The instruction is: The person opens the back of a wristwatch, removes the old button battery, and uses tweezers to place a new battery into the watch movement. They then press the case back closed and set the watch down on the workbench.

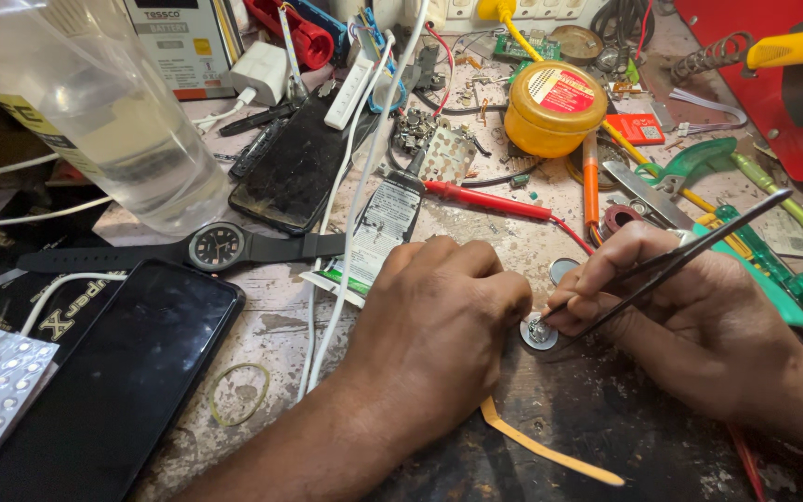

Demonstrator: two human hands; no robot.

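Note:
My left hand (439, 321) rests on the stained bench with its fingers curled over, pressing on the edge of a small round metal part (539, 332). My right hand (676, 316) pinches a pair of thin black tweezers (699, 244), whose tips touch that round part from the right. The left fingers hide part of the round piece. A second small disc (562, 270) lies just behind it.
A black wristwatch (217, 246) lies to the left, with a dark phone (118, 372) in front of it and another phone (301, 163) behind. A clear plastic bottle (113, 112), yellow round tin (555, 107), red probe (485, 200), screwdrivers, cables and a rubber band (239, 393) crowd the bench.

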